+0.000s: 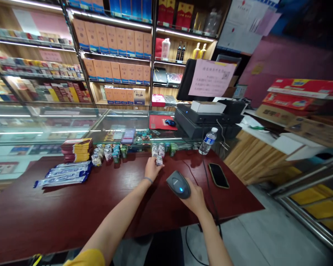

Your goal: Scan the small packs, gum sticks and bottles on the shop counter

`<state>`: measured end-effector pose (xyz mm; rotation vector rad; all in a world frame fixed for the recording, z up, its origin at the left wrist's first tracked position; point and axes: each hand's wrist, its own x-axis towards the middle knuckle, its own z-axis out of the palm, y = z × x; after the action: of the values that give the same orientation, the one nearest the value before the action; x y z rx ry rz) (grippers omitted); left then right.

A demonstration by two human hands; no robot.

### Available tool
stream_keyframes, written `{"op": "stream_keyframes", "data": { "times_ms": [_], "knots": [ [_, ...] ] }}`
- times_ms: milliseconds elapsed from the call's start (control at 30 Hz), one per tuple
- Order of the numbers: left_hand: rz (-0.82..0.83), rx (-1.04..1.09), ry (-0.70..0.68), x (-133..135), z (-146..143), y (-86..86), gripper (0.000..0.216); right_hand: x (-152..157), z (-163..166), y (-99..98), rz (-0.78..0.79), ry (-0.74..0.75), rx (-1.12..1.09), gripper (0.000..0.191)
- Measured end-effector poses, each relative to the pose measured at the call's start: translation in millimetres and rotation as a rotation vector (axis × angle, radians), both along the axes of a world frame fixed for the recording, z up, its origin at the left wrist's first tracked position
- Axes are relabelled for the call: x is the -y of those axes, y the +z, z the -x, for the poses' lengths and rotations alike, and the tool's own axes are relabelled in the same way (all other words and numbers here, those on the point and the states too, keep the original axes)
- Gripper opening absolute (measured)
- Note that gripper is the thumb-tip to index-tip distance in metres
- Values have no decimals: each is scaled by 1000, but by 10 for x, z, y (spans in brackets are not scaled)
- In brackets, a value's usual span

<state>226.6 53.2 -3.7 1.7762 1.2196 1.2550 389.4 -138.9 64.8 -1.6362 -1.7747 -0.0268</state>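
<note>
My left hand point(152, 169) is closed around a small clear bottle with a pale label point(159, 160), at the far part of the dark red table point(113, 199). Right behind it stand several similar small bottles point(158, 148) and a small green container point(172, 149). In my right hand point(195, 195) is a dark grey barcode scanner point(179, 184) with a blue light on top. The scanner is held above the table, a little to the right of the bottle and nearer to me. My right fingers are partly hidden under it.
On the left lie blue-and-white packets point(65, 173), a stack of yellow-brown packs point(77, 149) and small jars point(108, 152). A water bottle point(208, 141) and phone point(218, 175) sit right, near a cable. Behind are a glass counter point(63, 123) and a monitor point(187, 79).
</note>
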Motion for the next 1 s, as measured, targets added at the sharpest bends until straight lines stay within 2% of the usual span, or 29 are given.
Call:
{"op": "stream_keyframes", "data": {
  "times_ms": [333, 567, 733, 867, 1000],
  "knots": [
    [-6, 239, -17, -217, -399, -158, 40, 47, -182, -47, 1, -2, -22, 39],
    [-8, 191, 24, -239, -460, -219, 39, 30, -209, -77, -7, -5, -25, 38],
    [-47, 256, 9, -198, -461, -172, 53, 31, -199, -77, 19, 1, -34, 38],
    [-79, 194, 88, -92, -382, -93, 62, 45, -172, -50, 22, -9, -9, 39],
    [-119, 170, 149, 24, 14, -11, 54, 30, -75, -35, -18, -22, 11, 35]
  ]
}}
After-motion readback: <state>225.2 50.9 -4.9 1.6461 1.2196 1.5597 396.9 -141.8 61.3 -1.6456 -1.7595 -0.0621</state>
